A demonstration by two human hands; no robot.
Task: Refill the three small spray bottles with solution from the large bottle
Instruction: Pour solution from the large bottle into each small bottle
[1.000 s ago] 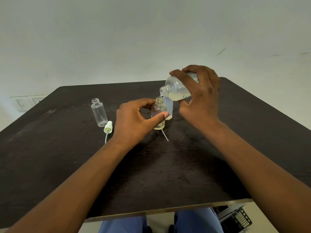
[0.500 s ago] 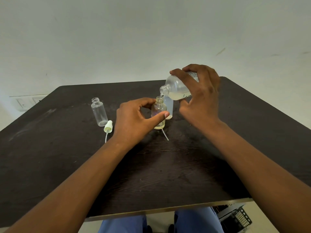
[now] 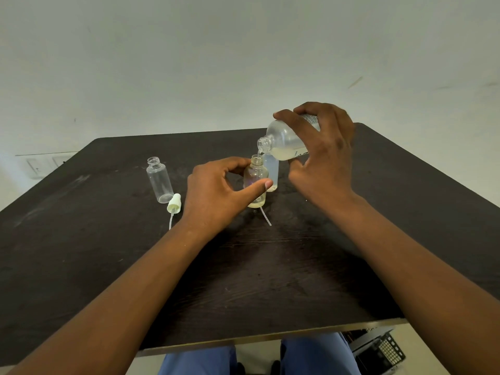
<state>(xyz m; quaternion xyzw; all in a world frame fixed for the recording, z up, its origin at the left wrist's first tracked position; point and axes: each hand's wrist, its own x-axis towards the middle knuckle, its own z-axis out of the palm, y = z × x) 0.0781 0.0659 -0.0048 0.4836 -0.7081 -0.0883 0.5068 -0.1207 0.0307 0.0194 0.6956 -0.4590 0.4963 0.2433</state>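
At table centre: small bottle point(image 3: 255, 182) upright, pale liquid at its bottom.
Left hand point(image 3: 216, 196): thumb and fingers closed around small bottle.
Right hand point(image 3: 322, 158): wrapped around big bottle point(image 3: 284, 143), tilted, mouth just above small bottle's neck.
Behind: second bottle point(image 3: 271, 169), partly hidden.
Left: empty bottle point(image 3: 159, 180), open; spray cap point(image 3: 173, 203) beside it.
Table point(image 3: 81, 266): dark.

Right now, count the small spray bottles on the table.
3. One clear empty bottle stands uncapped at left; one is held by the left hand under the pour; one stands just behind it, partly hidden.
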